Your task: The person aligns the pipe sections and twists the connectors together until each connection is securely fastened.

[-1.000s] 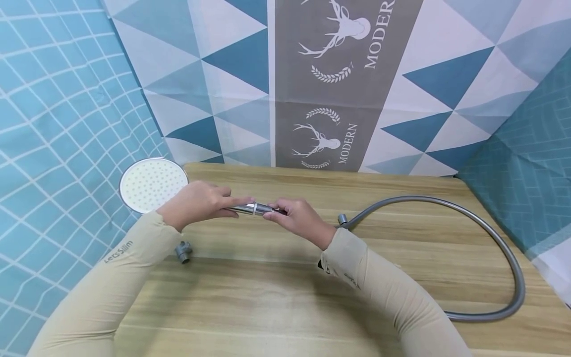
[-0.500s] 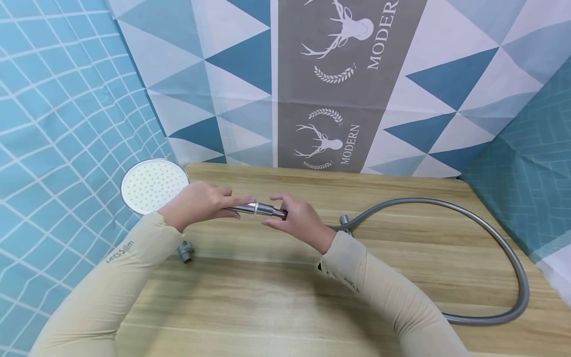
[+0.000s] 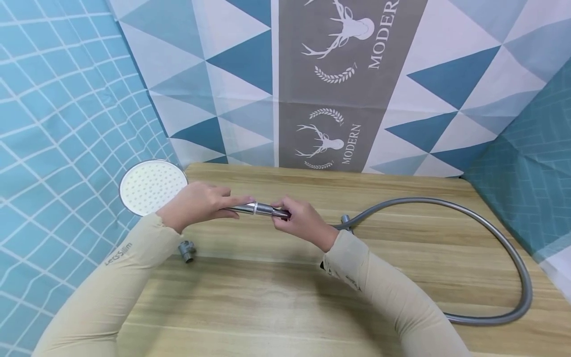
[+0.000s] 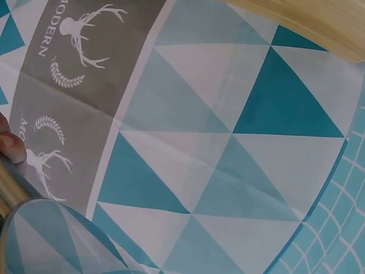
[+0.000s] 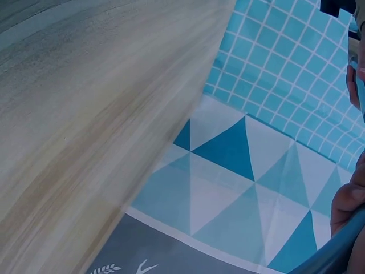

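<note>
A round shower head [image 3: 153, 187] with a pale nozzle face tilts up at the left of the head view. My left hand [image 3: 198, 203] grips its chrome handle [image 3: 245, 208], index finger stretched along it. At the handle's end, my right hand [image 3: 303, 220] pinches the chrome end of a grey shower hose [image 3: 415, 200], in line with the handle. My right palm hides part of the hose. In the left wrist view, the shower head's mirror-like back [image 4: 57, 240] shows below a fingertip. The right wrist view catches the hose [image 5: 333, 245] beneath my curled fingers.
A small grey metal fitting [image 3: 187, 250] stands on the wooden table [image 3: 267, 307] at left. Another chrome piece [image 3: 345, 220] lies by the hose, which loops widely across the right side. Patterned cloth walls [image 3: 241, 64] enclose the table's back and sides.
Half a second ago my right thumb and fingers were spread off the chrome hose end; now they pinch it again. My left hand has kept its grip on the handle.
</note>
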The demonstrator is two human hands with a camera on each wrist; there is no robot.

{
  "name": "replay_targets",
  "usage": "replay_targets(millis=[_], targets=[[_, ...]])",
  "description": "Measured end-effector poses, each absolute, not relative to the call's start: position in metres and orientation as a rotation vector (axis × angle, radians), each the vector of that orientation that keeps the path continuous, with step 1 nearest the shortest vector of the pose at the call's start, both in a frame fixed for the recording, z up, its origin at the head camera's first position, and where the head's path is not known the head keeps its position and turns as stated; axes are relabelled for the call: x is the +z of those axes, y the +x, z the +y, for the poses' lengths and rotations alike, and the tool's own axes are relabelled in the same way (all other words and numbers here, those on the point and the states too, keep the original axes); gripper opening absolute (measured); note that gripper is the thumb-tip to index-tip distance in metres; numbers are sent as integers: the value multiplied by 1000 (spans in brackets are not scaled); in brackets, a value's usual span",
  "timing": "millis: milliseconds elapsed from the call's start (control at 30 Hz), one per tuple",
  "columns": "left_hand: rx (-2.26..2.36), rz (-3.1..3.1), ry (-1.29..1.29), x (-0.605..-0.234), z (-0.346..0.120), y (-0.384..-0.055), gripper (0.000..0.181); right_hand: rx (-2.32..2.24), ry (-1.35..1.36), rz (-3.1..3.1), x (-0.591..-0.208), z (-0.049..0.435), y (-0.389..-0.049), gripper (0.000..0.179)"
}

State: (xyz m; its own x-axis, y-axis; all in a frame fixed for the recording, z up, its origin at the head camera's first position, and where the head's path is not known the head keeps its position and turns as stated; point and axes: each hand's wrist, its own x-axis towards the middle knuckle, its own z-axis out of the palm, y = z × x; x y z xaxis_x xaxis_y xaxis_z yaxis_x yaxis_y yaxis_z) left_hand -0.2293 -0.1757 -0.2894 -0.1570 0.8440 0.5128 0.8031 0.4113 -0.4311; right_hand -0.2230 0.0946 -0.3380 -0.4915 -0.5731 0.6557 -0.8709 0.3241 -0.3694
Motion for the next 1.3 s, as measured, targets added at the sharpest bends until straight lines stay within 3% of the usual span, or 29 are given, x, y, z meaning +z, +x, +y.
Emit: replay_targets(millis=[833, 1133, 1300], targets=[[53, -1927, -1391, -290, -176, -228, 43, 1086, 1335, -2152, -336, 97, -223, 18], [67, -1920, -1370, -295, -177, -228, 43, 954, 1277, -2157, -339, 91, -219, 47], [44, -1912, -1364, -297, -177, -227, 43, 865, 1219, -2109, -342, 86, -218, 35]])
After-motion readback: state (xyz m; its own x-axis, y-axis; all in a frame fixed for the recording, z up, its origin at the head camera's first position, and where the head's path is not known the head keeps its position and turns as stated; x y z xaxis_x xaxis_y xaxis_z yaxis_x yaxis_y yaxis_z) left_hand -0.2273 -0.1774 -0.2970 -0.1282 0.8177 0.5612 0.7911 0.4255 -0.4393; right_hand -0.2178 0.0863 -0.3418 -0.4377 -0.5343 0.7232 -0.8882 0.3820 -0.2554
